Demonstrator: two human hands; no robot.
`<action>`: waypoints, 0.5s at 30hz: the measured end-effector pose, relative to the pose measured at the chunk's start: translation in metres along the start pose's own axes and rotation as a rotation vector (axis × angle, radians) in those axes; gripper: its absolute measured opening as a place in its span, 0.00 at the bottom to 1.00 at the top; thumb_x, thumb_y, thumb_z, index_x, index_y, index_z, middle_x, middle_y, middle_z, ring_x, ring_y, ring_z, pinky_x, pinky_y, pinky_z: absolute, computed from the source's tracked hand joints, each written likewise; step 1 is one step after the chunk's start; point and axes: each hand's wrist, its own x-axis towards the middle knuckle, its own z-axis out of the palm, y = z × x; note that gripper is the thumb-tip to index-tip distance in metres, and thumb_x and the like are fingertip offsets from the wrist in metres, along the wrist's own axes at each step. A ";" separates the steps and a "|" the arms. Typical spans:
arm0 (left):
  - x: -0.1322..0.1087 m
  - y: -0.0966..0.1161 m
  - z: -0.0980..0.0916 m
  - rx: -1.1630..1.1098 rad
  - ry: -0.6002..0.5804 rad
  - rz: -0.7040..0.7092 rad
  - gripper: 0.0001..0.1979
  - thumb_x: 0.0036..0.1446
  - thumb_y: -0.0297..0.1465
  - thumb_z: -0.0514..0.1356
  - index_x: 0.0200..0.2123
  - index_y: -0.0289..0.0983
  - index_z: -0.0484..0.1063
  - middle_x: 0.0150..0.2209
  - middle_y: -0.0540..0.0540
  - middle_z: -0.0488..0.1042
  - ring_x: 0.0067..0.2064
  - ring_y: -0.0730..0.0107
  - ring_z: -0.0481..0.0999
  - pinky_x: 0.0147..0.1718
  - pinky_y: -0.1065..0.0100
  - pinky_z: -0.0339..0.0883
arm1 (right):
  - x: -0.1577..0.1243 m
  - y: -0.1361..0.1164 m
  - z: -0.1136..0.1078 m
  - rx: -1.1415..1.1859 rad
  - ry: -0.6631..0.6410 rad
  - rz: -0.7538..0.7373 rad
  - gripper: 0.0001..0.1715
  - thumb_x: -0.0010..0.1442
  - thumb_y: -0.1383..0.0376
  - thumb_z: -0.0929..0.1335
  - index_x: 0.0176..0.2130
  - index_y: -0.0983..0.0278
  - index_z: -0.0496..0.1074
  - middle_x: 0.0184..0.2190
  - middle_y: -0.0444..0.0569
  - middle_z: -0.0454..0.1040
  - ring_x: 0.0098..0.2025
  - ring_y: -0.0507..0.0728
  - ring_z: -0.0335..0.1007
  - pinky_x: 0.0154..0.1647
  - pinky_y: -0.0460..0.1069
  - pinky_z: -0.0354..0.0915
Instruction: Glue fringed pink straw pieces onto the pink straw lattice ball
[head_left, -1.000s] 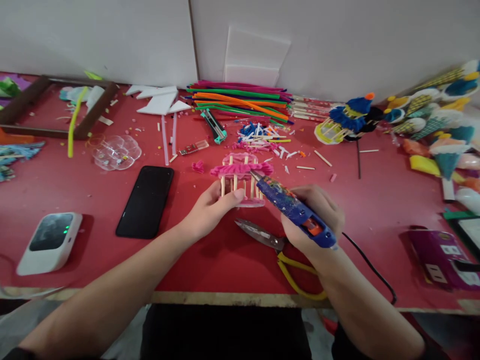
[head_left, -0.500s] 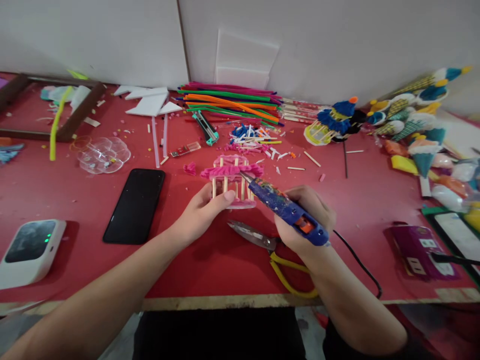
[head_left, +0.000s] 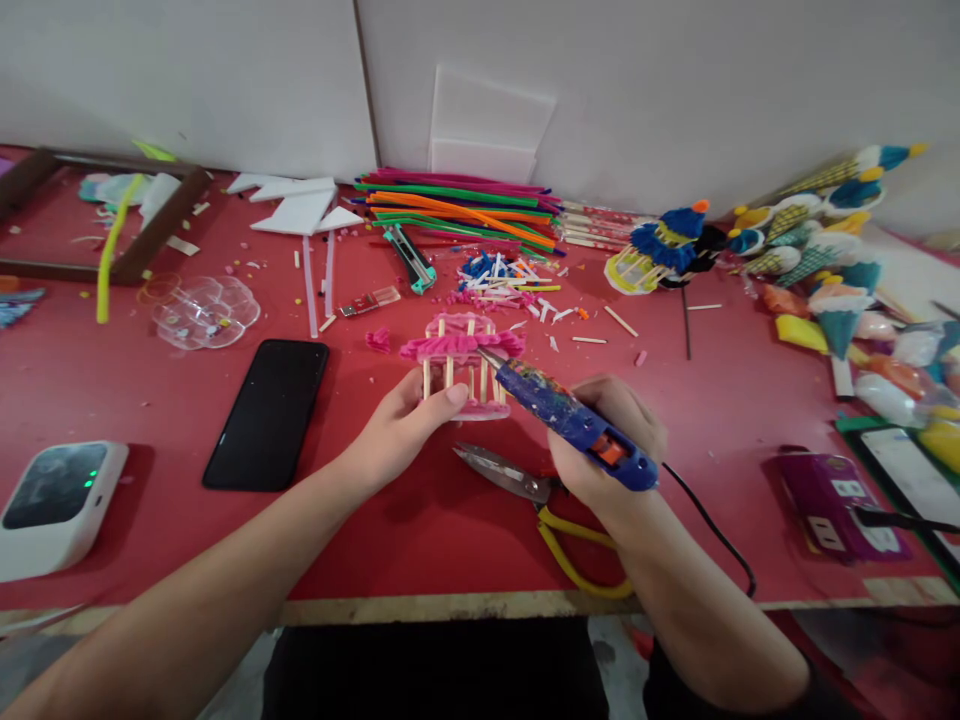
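Note:
My left hand [head_left: 405,420] grips a small pink model [head_left: 465,345] made of pale sticks set between pink layers, with a fluffy pink band across it. Its thumb presses on the lower front. In my right hand [head_left: 611,430] is a blue hot glue gun [head_left: 574,415], smeared with paint or glue. The nozzle meets the pink band, or lies just in front of it; which one I cannot tell. Below the model, scissors [head_left: 502,470] with yellow handles lie on the red table [head_left: 390,550], partly hidden by my right hand and forearm.
A black phone [head_left: 266,415] and a white device [head_left: 64,510] lie to the left. Behind are coloured pipe cleaners [head_left: 457,210], a utility knife [head_left: 410,258] and cut scraps [head_left: 502,280]. A blue-topped model [head_left: 667,250] stands back right. A purple power strip [head_left: 832,500] sits at right.
The view has shifted very slightly. Both hands, the pink model and the glue gun keep nearly the same positions.

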 end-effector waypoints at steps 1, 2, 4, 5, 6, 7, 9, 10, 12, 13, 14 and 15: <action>0.000 0.000 0.000 0.005 0.007 0.000 0.20 0.51 0.51 0.66 0.31 0.40 0.73 0.29 0.49 0.73 0.34 0.62 0.72 0.38 0.63 0.66 | 0.000 0.000 0.000 0.006 -0.002 0.002 0.14 0.48 0.75 0.67 0.31 0.58 0.61 0.24 0.40 0.66 0.24 0.52 0.65 0.24 0.48 0.60; 0.000 0.001 0.000 0.008 0.016 0.002 0.20 0.50 0.51 0.66 0.31 0.40 0.72 0.28 0.49 0.72 0.34 0.63 0.71 0.38 0.63 0.66 | 0.001 -0.001 0.000 0.010 -0.003 0.004 0.14 0.48 0.76 0.67 0.31 0.58 0.61 0.24 0.40 0.66 0.24 0.53 0.65 0.24 0.48 0.60; -0.001 0.001 0.001 0.003 0.025 0.005 0.20 0.50 0.51 0.66 0.31 0.40 0.72 0.27 0.50 0.70 0.33 0.64 0.70 0.38 0.63 0.66 | 0.002 -0.001 -0.001 0.014 -0.005 0.009 0.15 0.48 0.76 0.66 0.31 0.58 0.61 0.24 0.40 0.66 0.24 0.53 0.65 0.24 0.48 0.60; -0.001 0.001 0.001 -0.004 0.027 0.003 0.20 0.50 0.51 0.67 0.31 0.40 0.72 0.27 0.50 0.70 0.32 0.64 0.69 0.37 0.63 0.66 | 0.002 -0.001 -0.001 0.016 -0.009 0.011 0.15 0.48 0.76 0.66 0.31 0.58 0.61 0.24 0.40 0.66 0.24 0.53 0.65 0.24 0.48 0.60; -0.001 0.001 0.001 -0.013 0.025 -0.002 0.20 0.50 0.51 0.67 0.31 0.41 0.72 0.27 0.50 0.70 0.32 0.65 0.69 0.37 0.64 0.65 | 0.002 -0.001 -0.001 0.021 -0.010 0.013 0.15 0.48 0.76 0.66 0.31 0.58 0.61 0.24 0.40 0.66 0.24 0.53 0.65 0.24 0.48 0.60; -0.001 0.001 0.001 -0.022 0.022 -0.011 0.20 0.50 0.51 0.67 0.31 0.41 0.72 0.28 0.50 0.70 0.32 0.65 0.69 0.37 0.64 0.65 | 0.002 -0.001 -0.001 0.025 -0.012 0.017 0.15 0.48 0.76 0.66 0.31 0.58 0.61 0.24 0.40 0.65 0.24 0.53 0.64 0.24 0.48 0.60; -0.001 0.001 0.002 -0.040 0.015 -0.026 0.20 0.49 0.51 0.67 0.31 0.41 0.71 0.29 0.50 0.71 0.33 0.64 0.71 0.37 0.64 0.65 | 0.002 -0.001 -0.001 0.031 -0.012 0.025 0.14 0.47 0.76 0.66 0.31 0.58 0.62 0.25 0.40 0.65 0.24 0.53 0.64 0.24 0.48 0.59; -0.001 0.001 0.002 -0.047 0.013 -0.031 0.21 0.49 0.52 0.67 0.31 0.41 0.71 0.29 0.50 0.72 0.34 0.64 0.72 0.38 0.64 0.65 | 0.001 -0.001 -0.001 0.030 -0.008 0.028 0.14 0.47 0.76 0.66 0.31 0.59 0.62 0.25 0.40 0.65 0.24 0.53 0.63 0.24 0.48 0.59; -0.001 0.000 0.001 -0.062 0.002 -0.042 0.22 0.49 0.52 0.67 0.31 0.41 0.70 0.30 0.49 0.73 0.36 0.61 0.74 0.39 0.63 0.66 | 0.001 0.000 -0.001 0.023 -0.002 0.029 0.13 0.48 0.75 0.67 0.31 0.59 0.62 0.25 0.40 0.65 0.25 0.53 0.63 0.24 0.48 0.59; -0.001 0.000 0.001 -0.071 -0.006 -0.049 0.22 0.49 0.52 0.66 0.32 0.40 0.69 0.31 0.49 0.74 0.38 0.60 0.75 0.40 0.62 0.67 | 0.001 0.000 -0.001 0.020 0.002 0.027 0.13 0.49 0.75 0.67 0.32 0.59 0.62 0.25 0.40 0.65 0.25 0.53 0.63 0.25 0.48 0.60; -0.001 -0.001 0.001 -0.078 -0.014 -0.055 0.22 0.49 0.52 0.66 0.32 0.40 0.69 0.32 0.48 0.74 0.39 0.59 0.75 0.41 0.62 0.67 | 0.001 0.000 -0.001 0.018 0.009 0.022 0.13 0.49 0.75 0.67 0.31 0.59 0.62 0.24 0.40 0.65 0.25 0.53 0.63 0.25 0.48 0.60; 0.000 -0.001 0.001 -0.084 -0.020 -0.059 0.22 0.50 0.52 0.66 0.32 0.40 0.68 0.33 0.48 0.75 0.39 0.59 0.76 0.42 0.61 0.68 | 0.001 0.001 -0.001 0.015 0.013 0.017 0.13 0.50 0.75 0.67 0.31 0.59 0.62 0.24 0.40 0.65 0.25 0.53 0.63 0.25 0.48 0.60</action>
